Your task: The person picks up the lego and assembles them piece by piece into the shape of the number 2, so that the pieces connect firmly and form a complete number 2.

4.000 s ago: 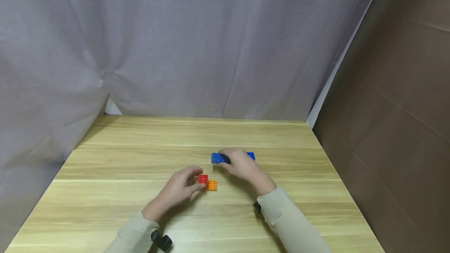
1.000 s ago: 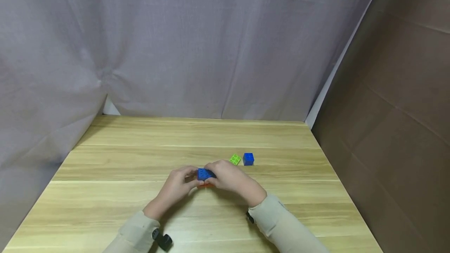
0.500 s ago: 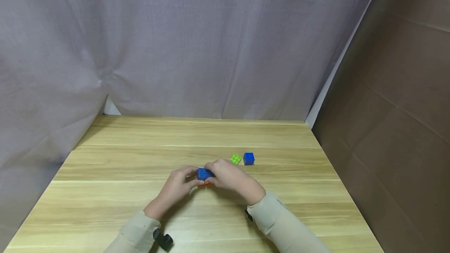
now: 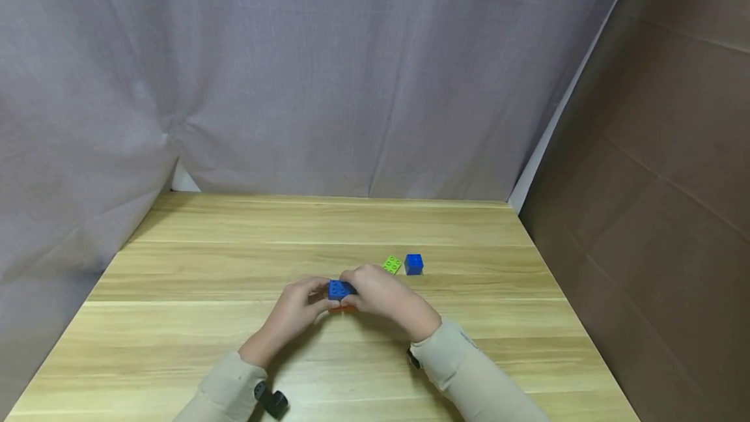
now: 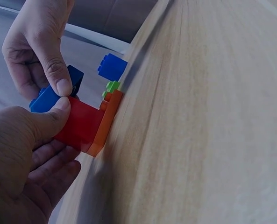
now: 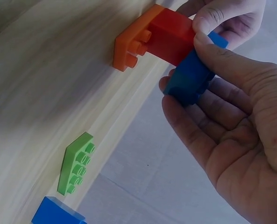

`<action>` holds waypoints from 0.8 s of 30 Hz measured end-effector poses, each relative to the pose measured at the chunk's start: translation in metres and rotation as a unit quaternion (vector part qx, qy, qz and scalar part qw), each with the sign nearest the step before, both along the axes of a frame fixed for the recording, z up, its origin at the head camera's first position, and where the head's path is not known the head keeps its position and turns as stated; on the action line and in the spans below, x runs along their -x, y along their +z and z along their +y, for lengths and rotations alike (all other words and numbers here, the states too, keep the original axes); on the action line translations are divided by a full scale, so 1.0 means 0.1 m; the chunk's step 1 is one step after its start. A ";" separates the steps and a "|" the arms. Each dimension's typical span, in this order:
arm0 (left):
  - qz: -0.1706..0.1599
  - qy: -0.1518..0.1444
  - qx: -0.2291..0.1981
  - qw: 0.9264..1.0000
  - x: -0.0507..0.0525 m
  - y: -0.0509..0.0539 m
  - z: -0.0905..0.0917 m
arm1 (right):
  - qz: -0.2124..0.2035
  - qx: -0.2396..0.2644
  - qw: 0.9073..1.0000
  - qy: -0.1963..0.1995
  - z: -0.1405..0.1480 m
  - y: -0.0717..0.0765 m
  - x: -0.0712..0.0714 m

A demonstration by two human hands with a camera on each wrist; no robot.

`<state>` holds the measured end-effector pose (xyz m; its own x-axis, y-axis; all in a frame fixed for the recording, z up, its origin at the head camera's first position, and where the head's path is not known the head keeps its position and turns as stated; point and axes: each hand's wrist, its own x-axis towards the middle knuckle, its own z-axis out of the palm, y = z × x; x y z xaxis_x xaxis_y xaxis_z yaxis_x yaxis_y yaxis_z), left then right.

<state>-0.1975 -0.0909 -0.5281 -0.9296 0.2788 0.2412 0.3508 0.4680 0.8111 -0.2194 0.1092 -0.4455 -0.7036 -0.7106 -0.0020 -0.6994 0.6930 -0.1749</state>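
Observation:
A flat orange brick (image 5: 103, 126) lies on the table, with a red brick (image 5: 83, 122) standing on one end of it; its studs show at the other end in the right wrist view. Across the top of the red brick sits a longer blue brick (image 6: 191, 74). My left hand (image 4: 297, 311) holds the red brick, its thumb near the blue one. My right hand (image 4: 387, 296) pinches the blue brick between thumb and fingers. In the head view the hands hide much of the stack.
Beyond my right hand lie a flat green brick (image 4: 392, 265) and, to its right, a small blue brick (image 4: 413, 264). The wooden table (image 4: 263, 220) ends at a grey curtain (image 4: 281, 83) behind and a brown one (image 4: 662, 213) at the right.
Four seconds ago my right hand was farther back, over the blue bricks; it has brought one onto the red brick, uncovering the green one. Over the last second both hands have hardly moved.

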 end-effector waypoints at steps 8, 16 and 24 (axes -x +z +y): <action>-0.010 0.006 0.014 1.000 -0.01 0.02 -0.01 | -0.013 -0.006 1.000 -0.022 -0.04 0.03 -0.02; 0.001 -0.001 0.016 1.000 -0.01 0.03 -0.03 | -0.024 0.003 0.999 -0.029 -0.07 0.03 0.00; -0.009 0.004 0.017 1.000 -0.01 0.03 -0.02 | -0.026 -0.002 0.999 -0.033 -0.09 0.04 0.00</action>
